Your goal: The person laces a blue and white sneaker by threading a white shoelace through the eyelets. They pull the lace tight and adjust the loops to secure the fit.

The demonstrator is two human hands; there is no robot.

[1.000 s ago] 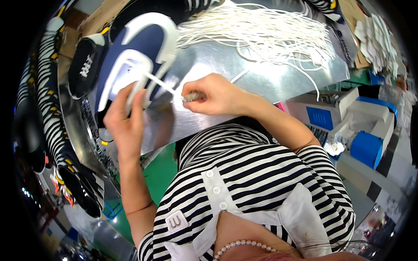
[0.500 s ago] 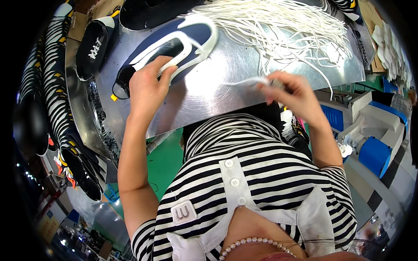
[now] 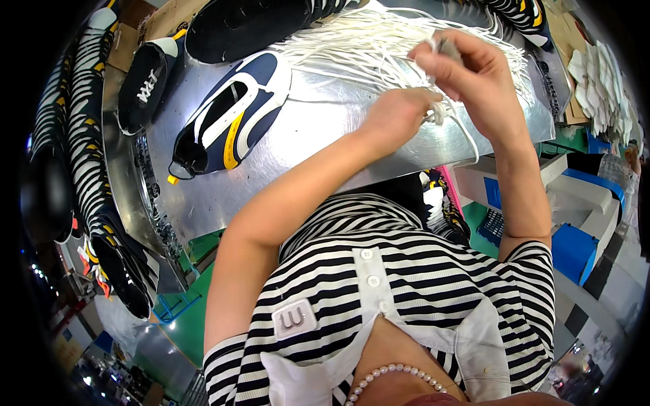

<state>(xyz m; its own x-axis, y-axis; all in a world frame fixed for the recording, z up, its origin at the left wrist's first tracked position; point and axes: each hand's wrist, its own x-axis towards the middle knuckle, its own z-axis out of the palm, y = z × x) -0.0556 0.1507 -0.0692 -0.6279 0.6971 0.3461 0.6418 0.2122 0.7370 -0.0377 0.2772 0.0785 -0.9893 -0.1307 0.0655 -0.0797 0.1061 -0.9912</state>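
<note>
My left hand (image 3: 405, 114) reaches across the table to the white laces, its fingers closed round a white lace (image 3: 466, 135) that trails toward the near edge. Just beyond and to the right, my right hand (image 3: 479, 76) is raised over the pile of white laces (image 3: 352, 57). Its thumb and fingers pinch a small greyish piece (image 3: 448, 50), too blurred to name. A navy and white shoe upper (image 3: 267, 108) with a yellow side strip lies left of my hands on the metal table (image 3: 298, 159), untouched.
Another dark shoe upper (image 3: 143, 88) lies at the far left, and a large black one (image 3: 247, 30) at the back. Long stacks of uppers (image 3: 88, 135) line the left side. White cut pieces (image 3: 602, 88) hang at the right, above a grey and blue machine (image 3: 575, 247).
My left hand has let go of the shoe upper and moved right to the laces. My right hand has risen away from me. The upper now lies turned, showing its yellow strip.
</note>
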